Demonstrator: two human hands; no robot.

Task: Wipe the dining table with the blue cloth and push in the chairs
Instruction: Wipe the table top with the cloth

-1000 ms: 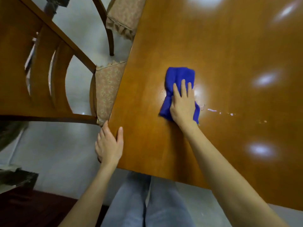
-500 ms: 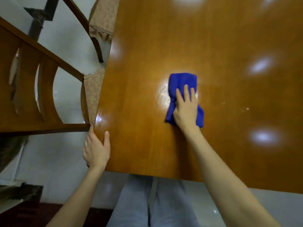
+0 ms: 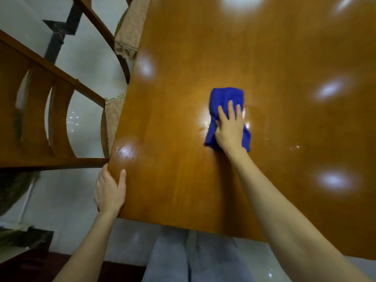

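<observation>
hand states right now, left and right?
Left hand: open, resting on the corner edge of the glossy brown wooden dining table, thumb on top.
Right hand: open, straight fingers pressing the folded blue cloth flat on that table.

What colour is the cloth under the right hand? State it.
The cloth is plain deep blue, seen best in the head view.
</observation>
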